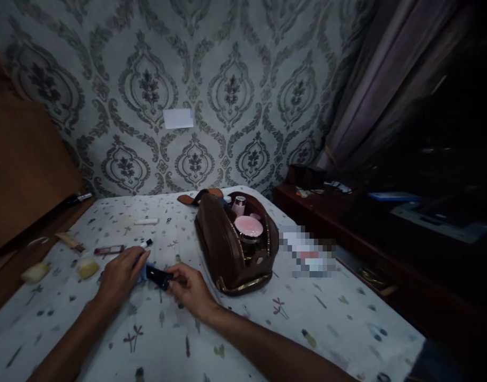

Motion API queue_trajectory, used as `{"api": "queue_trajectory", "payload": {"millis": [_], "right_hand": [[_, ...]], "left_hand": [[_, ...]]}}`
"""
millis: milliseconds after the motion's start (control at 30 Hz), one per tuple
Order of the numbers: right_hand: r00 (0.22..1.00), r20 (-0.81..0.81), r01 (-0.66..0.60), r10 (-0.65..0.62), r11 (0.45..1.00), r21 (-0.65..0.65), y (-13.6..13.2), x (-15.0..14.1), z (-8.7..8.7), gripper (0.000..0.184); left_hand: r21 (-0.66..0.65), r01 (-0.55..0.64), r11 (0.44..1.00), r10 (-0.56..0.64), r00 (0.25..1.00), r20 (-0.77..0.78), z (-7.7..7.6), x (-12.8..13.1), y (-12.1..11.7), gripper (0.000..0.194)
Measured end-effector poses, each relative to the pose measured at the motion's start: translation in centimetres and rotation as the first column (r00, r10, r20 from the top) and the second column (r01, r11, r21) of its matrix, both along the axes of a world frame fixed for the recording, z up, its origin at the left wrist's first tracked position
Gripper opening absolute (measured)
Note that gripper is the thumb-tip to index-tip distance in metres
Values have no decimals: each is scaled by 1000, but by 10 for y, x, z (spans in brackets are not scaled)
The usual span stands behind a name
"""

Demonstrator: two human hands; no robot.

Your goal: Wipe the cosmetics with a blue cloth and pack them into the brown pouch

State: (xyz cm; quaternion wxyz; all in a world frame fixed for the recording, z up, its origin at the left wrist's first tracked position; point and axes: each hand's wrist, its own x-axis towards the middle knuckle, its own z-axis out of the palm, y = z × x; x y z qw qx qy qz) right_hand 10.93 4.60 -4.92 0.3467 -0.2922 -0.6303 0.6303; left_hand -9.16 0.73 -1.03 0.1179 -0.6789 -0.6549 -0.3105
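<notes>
My right hand (190, 289) pinches the near end of a small glossy black tube or case (158, 276), held low over the patterned sheet. Its far end meets a bit of blue material (141, 269), perhaps a cloth or wipe, under the fingers of my left hand (120, 270). Those fingers are curled over and partly hide the blue piece. Just beyond them shows a small item with a black cap (148, 243). To the right of both hands stands an unzipped brown toiletry bag (217, 249), with a round pink compact (249, 227) and a pink bottle (239, 205) inside.
Left of my hands lie a pinkish tube (109, 249), two pale sponges (87, 268) and a thin brush-like item (70, 242). A white stick (146, 221) lies farther back. Right of the bag is a blurred-out item (309, 254). A dark wooden shelf (319, 217) borders the right side.
</notes>
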Motion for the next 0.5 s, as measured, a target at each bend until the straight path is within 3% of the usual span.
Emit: {"api": "queue_trajectory", "payload": {"millis": [100,267,500], "right_hand": [[999,-38,2,-2,1000,-8,2,0,-1,22],[999,-21,-36,35,999,-36,4,0,-2,29],[996,-87,-15,10,998,-53,5,-2,-7,28]], "left_hand": [[-28,-29,999,30,999,29,5,5,0,46],[-176,49,983,-38,997,67,15,12,-1,43],[-131,-212,969,225,970,95,28,4,-4,32]]}}
